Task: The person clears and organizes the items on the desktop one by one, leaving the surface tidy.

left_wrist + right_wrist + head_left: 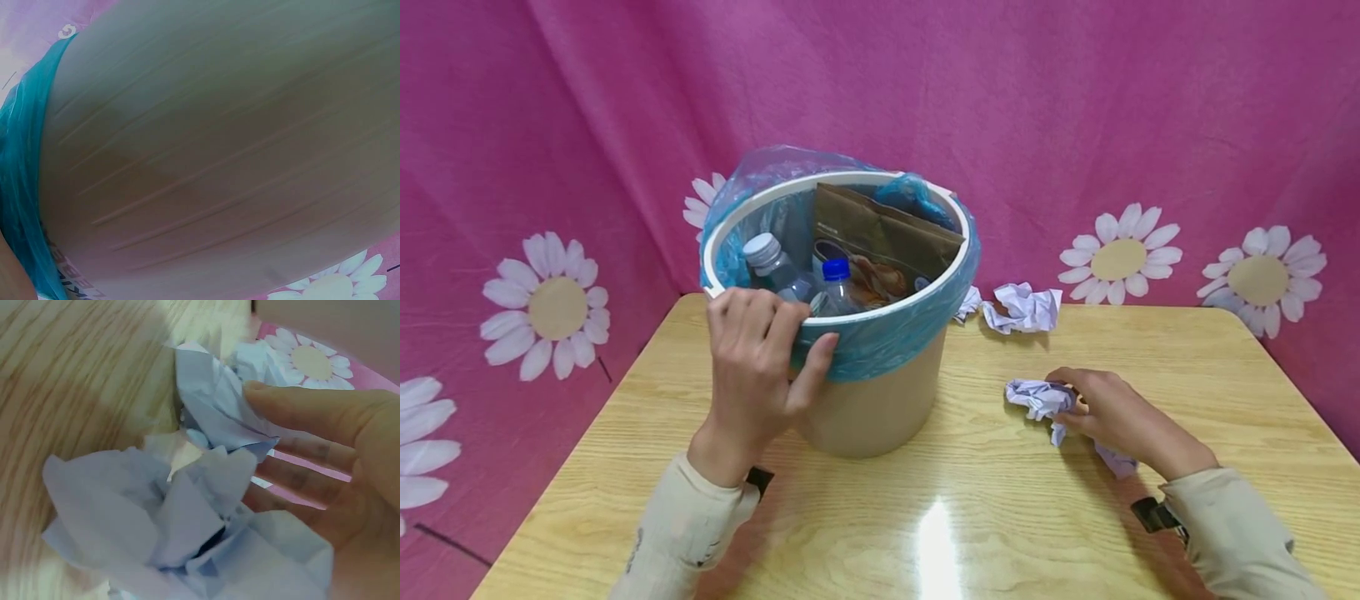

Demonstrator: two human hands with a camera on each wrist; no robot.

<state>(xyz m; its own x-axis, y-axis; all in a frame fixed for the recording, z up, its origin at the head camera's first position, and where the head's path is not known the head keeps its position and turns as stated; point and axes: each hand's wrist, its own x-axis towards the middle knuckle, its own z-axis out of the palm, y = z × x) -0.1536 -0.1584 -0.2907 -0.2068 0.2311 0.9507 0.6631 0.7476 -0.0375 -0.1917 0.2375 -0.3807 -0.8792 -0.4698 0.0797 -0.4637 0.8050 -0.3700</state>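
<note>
My left hand grips the white rim of a beige trash bin, its thumb outside over the blue bag liner. The bin tilts a little; its ribbed wall fills the left wrist view. Inside lie a bottle with a white cap, a bottle with a blue cap and a brown paper bag. To the right, my right hand holds a crumpled paper ball between thumb and fingers. Another paper ball lies below that wrist.
Farther back on the wooden table, a crumpled paper ball lies beside a smaller-looking one, partly hidden by the bin. A pink curtain with daisies hangs behind the table and along its left side.
</note>
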